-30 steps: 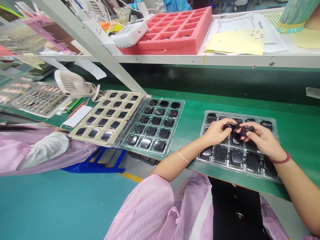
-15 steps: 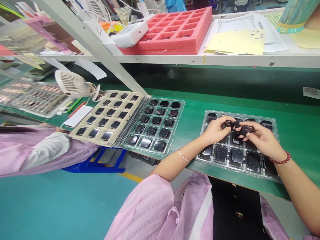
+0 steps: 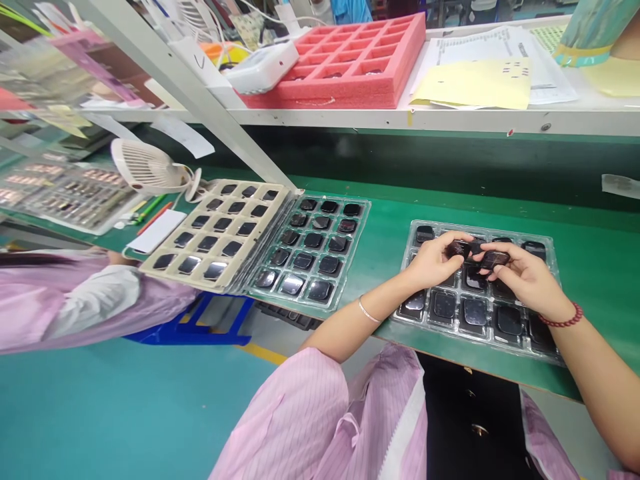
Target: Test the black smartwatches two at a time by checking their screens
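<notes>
A worker's left hand (image 3: 437, 261) and right hand (image 3: 525, 280), fingers curled closed, each pinch what appear to be small dark panels (image 3: 495, 259) above a clear plastic tray (image 3: 480, 228); a light edge grip suits such glossy pieces.

The held panels (image 3: 495, 259) are glossy black, the bench mat (image 3: 600, 280) green, the sleeve (image 3: 295, 413) pink-pinstriped, the foam tray (image 3: 350, 97) coral red.

Red foam tray (image 3: 350, 90), white desk fan (image 3: 145, 167), yellow paper (image 3: 473, 83), green workbench (image 3: 590, 260)
</notes>
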A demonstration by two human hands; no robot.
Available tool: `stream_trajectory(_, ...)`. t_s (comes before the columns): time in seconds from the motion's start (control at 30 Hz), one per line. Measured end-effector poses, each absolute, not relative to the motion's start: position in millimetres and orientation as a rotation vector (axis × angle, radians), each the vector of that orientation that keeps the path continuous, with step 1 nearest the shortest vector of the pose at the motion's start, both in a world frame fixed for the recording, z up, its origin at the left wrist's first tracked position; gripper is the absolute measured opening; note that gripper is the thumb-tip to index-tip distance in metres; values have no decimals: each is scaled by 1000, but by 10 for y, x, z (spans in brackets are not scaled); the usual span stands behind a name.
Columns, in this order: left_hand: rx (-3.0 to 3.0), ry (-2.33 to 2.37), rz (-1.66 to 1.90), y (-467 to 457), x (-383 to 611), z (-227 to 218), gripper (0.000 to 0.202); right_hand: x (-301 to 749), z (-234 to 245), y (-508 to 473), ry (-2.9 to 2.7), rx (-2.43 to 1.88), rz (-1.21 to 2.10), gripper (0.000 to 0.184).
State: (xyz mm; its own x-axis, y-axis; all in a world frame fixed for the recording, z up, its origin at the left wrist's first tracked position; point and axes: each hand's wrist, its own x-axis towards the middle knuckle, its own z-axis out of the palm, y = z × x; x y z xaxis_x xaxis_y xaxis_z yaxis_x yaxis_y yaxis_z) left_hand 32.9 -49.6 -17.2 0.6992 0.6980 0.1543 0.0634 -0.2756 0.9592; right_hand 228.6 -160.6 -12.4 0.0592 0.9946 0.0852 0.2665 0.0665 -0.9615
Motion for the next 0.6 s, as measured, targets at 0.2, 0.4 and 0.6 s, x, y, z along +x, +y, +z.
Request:
stream_trajectory(0.2, 1770, 604, 678, -491, 325, -177, 42, 2300, -131, -1606, -1388, -1399, 961, 33)
stream_trajectory(0.4, 1775, 616, 652, -498, 325, -175, 44, 2289, -139, -1611, -1384, -1374, 974, 39)
stream_trajectory(0.6, 1759, 624, 678, -498, 324, -160, 40, 2287, -163, -1616, -1407, -1384, 982, 43)
